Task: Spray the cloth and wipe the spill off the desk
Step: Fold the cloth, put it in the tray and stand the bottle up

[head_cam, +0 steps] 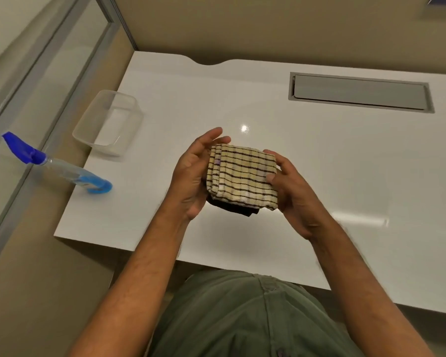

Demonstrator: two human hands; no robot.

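A folded cream cloth (242,175) with dark checked lines is held above the white desk (319,155), a little over its middle. My left hand (191,181) cups its left side, and my right hand (294,197) grips its right edge with thumb on top. A dark layer shows under the cloth's near edge. The spray bottle (62,168), clear with blue liquid and a blue trigger head, stands at the desk's left edge, well left of both hands. I cannot make out any spill on the glossy surface.
A clear plastic container (108,122), with nothing in it, sits at the desk's left rear. A grey cable hatch (358,92) is set into the desk at the back right. A glass partition (36,81) runs along the left side.
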